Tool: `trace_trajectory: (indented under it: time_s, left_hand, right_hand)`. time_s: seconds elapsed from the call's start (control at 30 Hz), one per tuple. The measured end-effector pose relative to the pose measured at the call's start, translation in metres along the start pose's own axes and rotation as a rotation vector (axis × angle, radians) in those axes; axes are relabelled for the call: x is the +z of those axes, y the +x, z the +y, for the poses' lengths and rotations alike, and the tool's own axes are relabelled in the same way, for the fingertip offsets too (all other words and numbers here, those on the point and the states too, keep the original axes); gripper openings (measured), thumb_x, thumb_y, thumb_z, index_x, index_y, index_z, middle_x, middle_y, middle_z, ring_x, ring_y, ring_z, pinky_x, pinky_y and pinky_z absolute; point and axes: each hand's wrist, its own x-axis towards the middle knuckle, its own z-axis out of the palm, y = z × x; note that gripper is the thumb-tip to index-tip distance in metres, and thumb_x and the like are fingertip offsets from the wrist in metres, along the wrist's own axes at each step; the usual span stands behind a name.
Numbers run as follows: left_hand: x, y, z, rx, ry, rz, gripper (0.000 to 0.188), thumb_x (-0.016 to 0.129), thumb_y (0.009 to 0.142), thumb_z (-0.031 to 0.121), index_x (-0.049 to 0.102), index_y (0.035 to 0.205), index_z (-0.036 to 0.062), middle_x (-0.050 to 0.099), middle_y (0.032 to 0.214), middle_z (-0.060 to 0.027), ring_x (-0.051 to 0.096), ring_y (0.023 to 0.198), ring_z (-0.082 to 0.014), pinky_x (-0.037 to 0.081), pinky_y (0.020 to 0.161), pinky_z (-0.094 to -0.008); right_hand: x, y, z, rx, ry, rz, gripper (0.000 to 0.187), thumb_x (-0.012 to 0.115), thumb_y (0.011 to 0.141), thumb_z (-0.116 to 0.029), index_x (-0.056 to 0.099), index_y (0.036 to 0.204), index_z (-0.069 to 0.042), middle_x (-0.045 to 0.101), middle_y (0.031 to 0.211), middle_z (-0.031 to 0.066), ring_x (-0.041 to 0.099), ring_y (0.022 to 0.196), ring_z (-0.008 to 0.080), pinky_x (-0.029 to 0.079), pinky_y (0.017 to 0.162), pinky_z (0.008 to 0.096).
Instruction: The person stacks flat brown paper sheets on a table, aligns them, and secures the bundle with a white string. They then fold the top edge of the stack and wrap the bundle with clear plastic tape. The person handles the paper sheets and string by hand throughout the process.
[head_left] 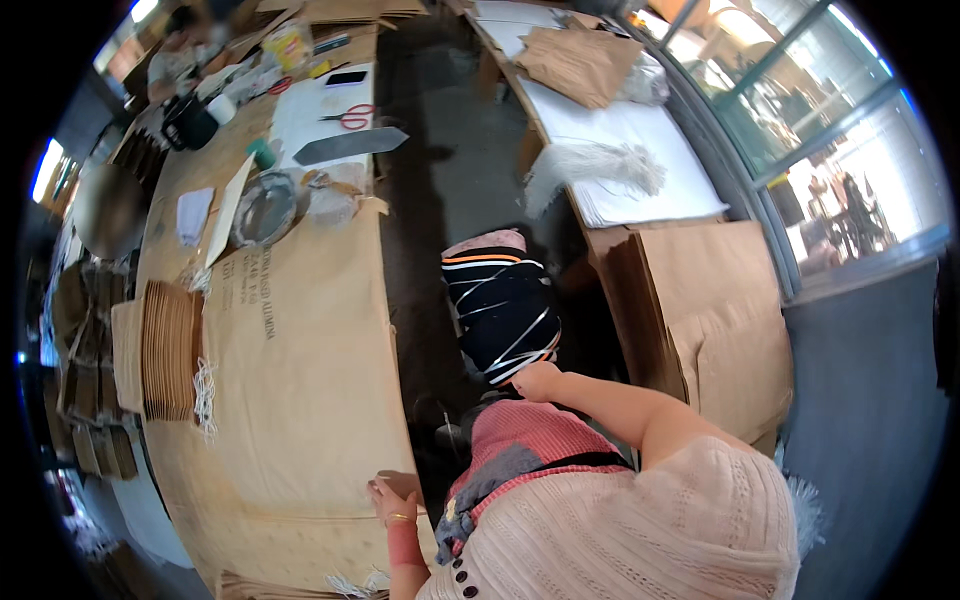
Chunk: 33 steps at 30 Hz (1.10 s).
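Note:
A large brown paper sack (300, 400) lies flat on the table to my left, with dark print on its far part. My left hand (393, 500) rests on the sack's near right edge, fingers stretched out, holding nothing. Beside the table stands a stool-like padded bundle (503, 310), wrapped in black cloth with white and orange bands and with pink cloth at its far end. My right hand (537, 381) is closed at the bundle's near edge, gripping it by the banded border. The fingertips there are hidden.
On the left table are a stack of folded brown paper (170, 350), white strings (205, 395), a metal basin (265, 208), a grey pointed plate (352, 146), red scissors (350, 117) and a phone (346, 78). Paper sacks (715, 320) hang off the right table. People sit at far left.

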Motion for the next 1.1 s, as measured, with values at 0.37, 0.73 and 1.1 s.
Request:
trace_trajectory:
  time_s: [0.37, 0.73, 1.1]
  left_hand:
    - [-0.012, -0.033, 0.048, -0.177, -0.205, 0.022, 0.038, 0.048, 0.089, 0.041, 0.068, 0.091, 0.0086, 0.067, 0.091, -0.0147, 0.063, 0.087, -0.0342, 0.049, 0.079, -0.0457]
    - [0.113, -0.197, 0.143, -0.810, -0.807, 0.176, 0.031, 0.061, 0.077, 0.035, 0.067, 0.088, 0.0069, 0.065, 0.094, -0.0160, 0.061, 0.091, -0.0333, 0.049, 0.081, -0.0423]
    - [0.213, -0.297, 0.279, -1.364, -1.277, 0.060, 0.034, 0.050, 0.082, 0.032, 0.067, 0.099, 0.0075, 0.062, 0.106, -0.0192, 0.060, 0.099, -0.0340, 0.047, 0.087, -0.0415]
  right_hand:
    - [-0.027, 0.037, 0.014, -0.366, -0.017, -0.034, 0.020, 0.054, 0.077, -0.023, 0.065, 0.077, -0.007, 0.064, 0.080, 0.0165, 0.062, 0.077, 0.0353, 0.048, 0.067, 0.0438]
    - [-0.060, 0.097, 0.019, -0.749, -0.404, -0.433, 0.017, 0.055, 0.077, -0.018, 0.066, 0.079, -0.006, 0.065, 0.079, 0.0179, 0.063, 0.078, 0.0349, 0.050, 0.069, 0.0413]
    - [-0.013, 0.083, -0.225, -1.297, -0.557, -0.552, 0.015, 0.059, 0.081, -0.016, 0.063, 0.083, -0.002, 0.064, 0.079, 0.0177, 0.063, 0.076, 0.0323, 0.049, 0.069, 0.0415]
